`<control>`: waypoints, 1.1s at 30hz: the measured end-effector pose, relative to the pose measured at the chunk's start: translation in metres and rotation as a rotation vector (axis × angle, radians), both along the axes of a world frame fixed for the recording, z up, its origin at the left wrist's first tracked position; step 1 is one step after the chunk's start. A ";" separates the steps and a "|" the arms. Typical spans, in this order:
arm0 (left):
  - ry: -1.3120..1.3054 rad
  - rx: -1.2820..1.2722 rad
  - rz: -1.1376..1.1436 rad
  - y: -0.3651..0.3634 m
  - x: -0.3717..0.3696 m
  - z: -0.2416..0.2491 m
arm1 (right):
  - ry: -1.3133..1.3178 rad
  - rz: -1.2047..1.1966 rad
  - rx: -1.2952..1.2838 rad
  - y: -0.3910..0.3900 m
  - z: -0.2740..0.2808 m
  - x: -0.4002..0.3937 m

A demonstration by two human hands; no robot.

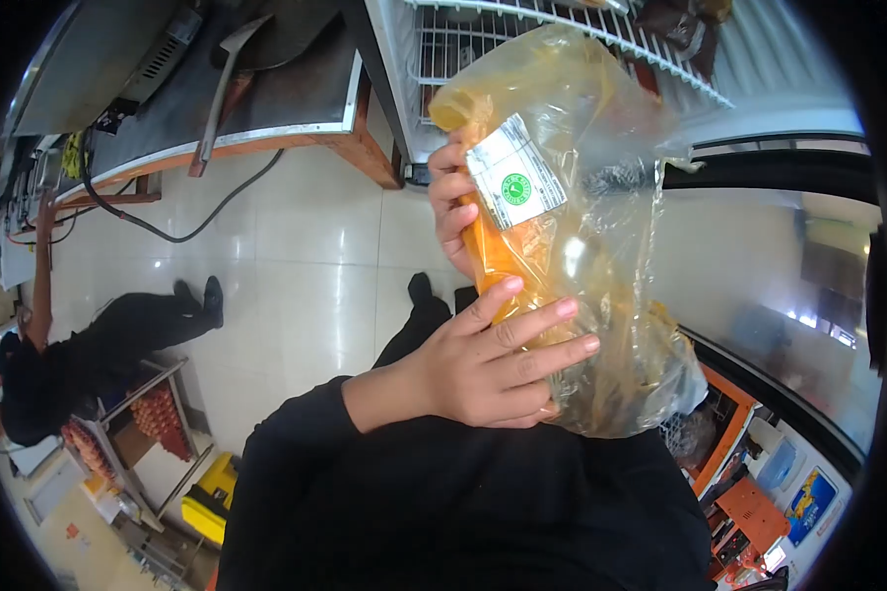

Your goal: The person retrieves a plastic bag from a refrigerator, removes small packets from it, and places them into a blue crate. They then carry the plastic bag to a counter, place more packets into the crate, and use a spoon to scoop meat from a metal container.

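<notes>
A clear plastic bag (611,266) with an orange-yellow mass inside hangs in front of my body. A white printed label with a green round logo (515,189) is stuck on its upper left side. My left hand (473,364) reaches in from the left, its slightly spread fingers pressed over the bag's lower left part; its thumb is hidden. Curled round the bag's left edge are the fingers of my right hand (451,202), with palm and arm hidden behind the bag. The bag's plastic is loose and crumpled at the top and right.
Behind the bag stands an open fridge with white wire shelves (463,44). Its door (759,266) spans the right side. A metal-topped table (296,94) with a long-handled tool is at upper left. Another person (108,345) stands left; a yellow box (210,497) is at lower left.
</notes>
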State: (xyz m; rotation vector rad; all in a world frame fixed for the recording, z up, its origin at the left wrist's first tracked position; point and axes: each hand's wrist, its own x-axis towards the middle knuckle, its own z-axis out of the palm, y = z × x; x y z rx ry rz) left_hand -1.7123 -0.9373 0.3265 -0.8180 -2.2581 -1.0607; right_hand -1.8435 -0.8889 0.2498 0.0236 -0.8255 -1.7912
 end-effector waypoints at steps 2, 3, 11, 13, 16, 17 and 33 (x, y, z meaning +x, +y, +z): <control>0.078 -0.048 0.090 0.004 0.007 0.017 | 0.058 -0.013 0.061 -0.014 0.026 0.013; 0.086 -0.037 0.104 0.004 0.012 0.023 | 0.090 -0.035 0.148 -0.019 0.042 0.020; 0.221 -0.034 0.113 -0.010 0.031 0.035 | 0.188 -0.025 0.046 -0.048 0.067 0.040; 0.241 -0.029 0.112 -0.014 0.034 0.034 | 0.199 -0.017 0.075 -0.051 0.068 0.041; 0.246 0.041 0.156 -0.026 0.039 0.030 | 0.275 -0.031 0.250 -0.040 0.069 0.034; 0.228 0.104 0.200 -0.035 0.044 0.025 | 0.329 -0.057 0.348 -0.031 0.069 0.031; -0.554 1.291 -0.060 -0.093 0.046 -0.062 | 1.103 -0.785 1.118 -0.004 0.022 0.061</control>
